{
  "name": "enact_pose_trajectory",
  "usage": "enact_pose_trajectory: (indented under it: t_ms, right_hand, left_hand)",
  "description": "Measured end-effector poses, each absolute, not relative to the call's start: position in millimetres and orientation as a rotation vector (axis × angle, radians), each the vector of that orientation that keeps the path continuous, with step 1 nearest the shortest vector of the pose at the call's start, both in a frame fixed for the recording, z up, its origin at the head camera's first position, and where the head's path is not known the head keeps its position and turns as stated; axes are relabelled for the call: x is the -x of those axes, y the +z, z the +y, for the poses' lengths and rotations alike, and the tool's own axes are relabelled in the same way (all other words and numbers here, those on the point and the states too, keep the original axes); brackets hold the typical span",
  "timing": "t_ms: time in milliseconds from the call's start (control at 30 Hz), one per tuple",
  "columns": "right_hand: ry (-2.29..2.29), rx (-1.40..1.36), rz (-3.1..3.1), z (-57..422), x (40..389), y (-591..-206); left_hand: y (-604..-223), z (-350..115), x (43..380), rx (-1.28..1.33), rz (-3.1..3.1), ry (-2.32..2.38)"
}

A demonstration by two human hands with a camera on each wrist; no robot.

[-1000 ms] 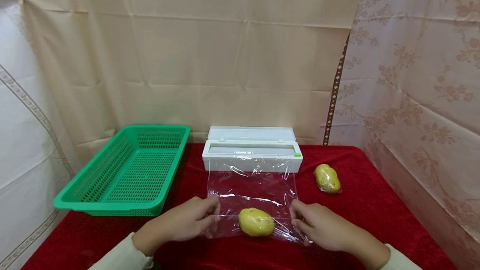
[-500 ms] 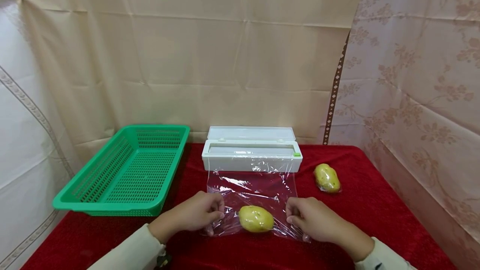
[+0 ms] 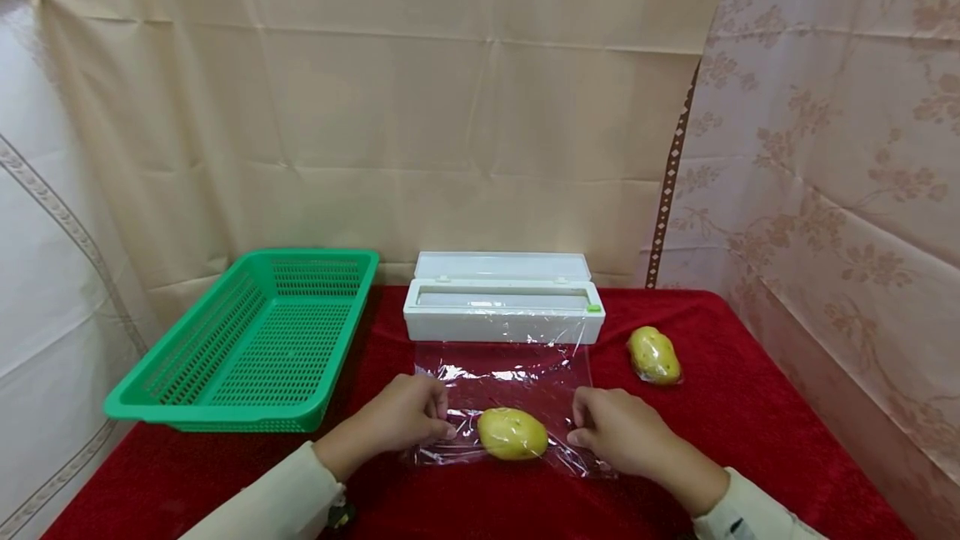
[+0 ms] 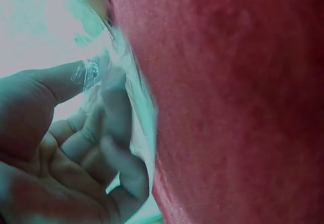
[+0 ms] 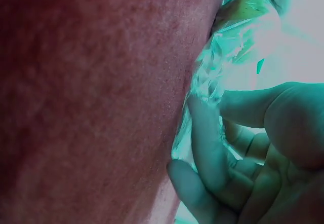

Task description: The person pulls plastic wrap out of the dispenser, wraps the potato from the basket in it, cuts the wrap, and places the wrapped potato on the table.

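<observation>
Oval yellow potato in clear film (image 3: 654, 355) at right on red-clothed table (image 3: 765, 432): looks finished. Second oval yellow potato (image 3: 512, 434) lies at near part of clear plastic sheet (image 3: 502, 392); wrapping seems begun. Sheet runs to white plastic dispenser (image 3: 504, 327); cutting, closing apparently left. Your left hand (image 3: 408, 413), right hand (image 3: 618, 430) pinch sheet, second potato between, touching neither.

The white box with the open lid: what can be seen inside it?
A pale roll-like strip shows through the top of the white box; clear film runs over its front. The strip and that front cover the bottom, so it cannot be seen.
</observation>
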State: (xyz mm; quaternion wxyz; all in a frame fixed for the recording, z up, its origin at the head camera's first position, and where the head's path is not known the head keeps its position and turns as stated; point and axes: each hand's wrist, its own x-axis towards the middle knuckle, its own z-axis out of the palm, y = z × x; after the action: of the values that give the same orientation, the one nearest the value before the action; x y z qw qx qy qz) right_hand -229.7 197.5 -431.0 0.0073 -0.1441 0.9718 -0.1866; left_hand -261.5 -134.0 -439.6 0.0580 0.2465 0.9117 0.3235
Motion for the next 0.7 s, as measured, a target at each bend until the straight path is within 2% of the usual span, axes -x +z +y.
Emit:
enact_pose_trajectory:
  t_ms: [200, 700]
  right_hand:
    - [-0.465, 0.398, 3.094, 193, 230, -430]
    - [-0.468, 0.405, 3.072, 187, 231, -435]
  left_hand:
    - [-441, -133, 262, -0.694, 2.876, 0.843]
    - [-442, -126, 264, -0.812, 2.797, 0.809]
